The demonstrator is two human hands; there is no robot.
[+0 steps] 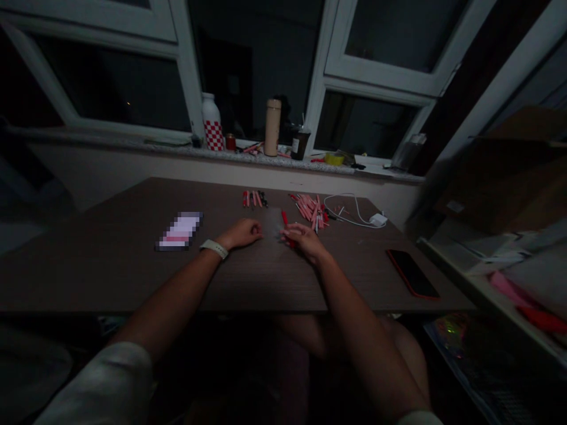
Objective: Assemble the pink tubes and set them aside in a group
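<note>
My right hand (308, 242) is pinching a red pen (287, 227) that slants across the fingers. My left hand (241, 233) lies curled on the dark wood-grain table (266, 283), its fingertips at the edge of a translucent plastic sheet (272, 223). That sheet lies between my hands. Just beyond them are a loose heap of pink and red pen parts (311, 211) and a small row of dark-tipped pens (254, 199). A white strap watch (214, 248) circles my left wrist.
A pixelated flat card (179, 231) lies left of my hands, and a red-edged phone (411, 273) lies to the right. A white cable and charger (376, 219) sit at the back. Bottles stand on the window sill (266, 158). Shelves and a cardboard box (500, 171) crowd the right.
</note>
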